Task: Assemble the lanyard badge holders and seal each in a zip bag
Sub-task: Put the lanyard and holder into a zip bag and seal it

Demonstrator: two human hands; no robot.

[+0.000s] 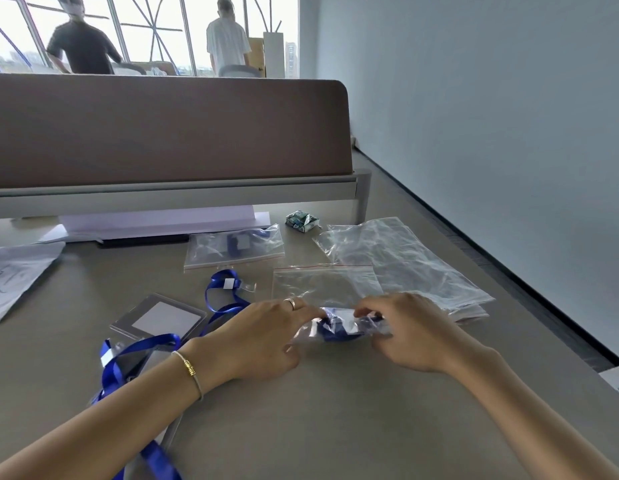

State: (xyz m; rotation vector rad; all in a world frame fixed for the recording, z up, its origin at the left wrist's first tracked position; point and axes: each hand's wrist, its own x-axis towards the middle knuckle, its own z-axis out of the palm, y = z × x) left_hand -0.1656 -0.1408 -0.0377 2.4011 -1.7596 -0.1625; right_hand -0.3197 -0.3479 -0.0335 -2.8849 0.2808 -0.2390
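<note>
Fingers of left hand point(263, 336) and right hand point(410, 332) pinch opposite ends of a limp, slippery zip bag point(339, 328); best gripped along the seal.

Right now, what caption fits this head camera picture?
Both hands, left hand and right hand, pinch a bagged blue lanyard.

We see cool, even daylight coming from the tall lattice-framed windows point(145, 29) at the far end, which are blown out to near white. The two standing figures there read as dark, soft shapes. On the grey-beige bench point(336, 410) shadows are faint and soft under the hands. Glare glints on the crumpled clear plastic bags point(405, 261). The blue ribbon lanyard point(159, 459) smears at the lower edge, and wide-angle distortion bends the wall line.
</note>
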